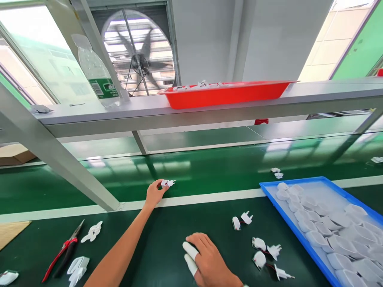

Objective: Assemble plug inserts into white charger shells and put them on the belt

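My left hand (154,194) reaches forward past the white strip and pinches a small white plug part (166,183), its prongs pointing right, over the glossy green surface (203,175). My right hand (211,261) lies low over the dark green table with its fingers stretched out and nothing in it. White finger cots (190,251) cover two of its fingers. To its right lie white plug parts (247,217) joined by short red wires to small white housings (236,223). Several more such pairs (273,252) sit nearer to me.
A blue-rimmed tray (295,223) of white shells stands right. Red-handled pliers (63,251) and white plastic pieces (92,231) lie left. Overhead, a shelf (143,115) bears a red tray (227,95) and a plastic bottle (94,67). A slanting metal post (60,151) crosses the left side.
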`<action>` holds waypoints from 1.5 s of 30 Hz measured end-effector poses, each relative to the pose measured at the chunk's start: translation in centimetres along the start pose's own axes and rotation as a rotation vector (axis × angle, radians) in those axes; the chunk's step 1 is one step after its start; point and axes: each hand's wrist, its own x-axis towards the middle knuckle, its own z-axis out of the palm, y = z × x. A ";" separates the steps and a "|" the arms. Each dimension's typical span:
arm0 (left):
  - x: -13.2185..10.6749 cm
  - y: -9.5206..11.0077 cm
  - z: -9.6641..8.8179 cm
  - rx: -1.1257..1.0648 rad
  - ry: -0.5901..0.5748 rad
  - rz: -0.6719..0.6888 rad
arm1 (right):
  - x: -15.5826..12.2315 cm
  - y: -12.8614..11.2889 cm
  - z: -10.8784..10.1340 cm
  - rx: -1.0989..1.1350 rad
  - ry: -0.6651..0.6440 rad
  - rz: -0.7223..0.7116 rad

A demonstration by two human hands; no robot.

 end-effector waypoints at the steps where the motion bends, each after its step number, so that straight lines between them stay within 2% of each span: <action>1: 0.4 -0.2 -0.1 0.024 0.009 -0.014 | -0.1 0.2 0.3 -0.010 0.010 -0.017; 4: 0.0 -0.7 -0.5 0.080 0.044 -0.046 | -0.5 0.7 0.7 -0.043 0.014 -0.038; 6: -1.6 -0.6 -0.7 0.096 0.074 -0.047 | -0.8 0.8 0.7 -0.039 -0.041 -0.021; 9: -5.6 0.2 -0.5 0.072 0.082 0.010 | -1.0 0.7 0.3 -0.028 -0.169 -0.015; 13: -11.8 1.5 1.1 -0.024 0.001 0.223 | 0.0 0.7 -0.9 -0.103 -0.281 -0.006; 15: -14.0 1.7 1.9 -0.073 -0.065 0.287 | 0.7 1.3 -2.2 -0.165 -0.304 0.044; 17: -15.3 1.4 2.5 -0.096 -0.123 0.296 | 1.2 2.4 -4.3 -0.251 -0.320 0.136; 22: -16.5 0.1 2.6 -0.078 -0.182 0.306 | 0.2 7.1 -11.5 -0.451 -0.402 0.466; 25: -17.4 0.8 2.8 -0.082 -0.206 0.370 | -1.1 9.0 -13.9 -0.473 -0.435 0.543; 27: -18.1 1.9 3.2 -0.102 -0.242 0.438 | -1.4 9.2 -13.9 -0.454 -0.450 0.563; 31: -19.3 4.8 4.2 -0.142 -0.338 0.568 | -0.5 7.6 -11.1 -0.309 -0.462 0.534; 36: -18.4 7.3 5.5 -0.158 -0.385 0.590 | 0.9 5.6 -8.5 -0.093 -0.486 0.442; 41: -17.3 7.3 6.6 -0.233 -0.370 0.568 | 0.4 5.4 -9.1 -0.057 -0.493 0.412; 45: -17.6 6.5 7.6 -0.277 -0.361 0.560 | -0.8 7.5 -11.5 -0.155 -0.463 0.454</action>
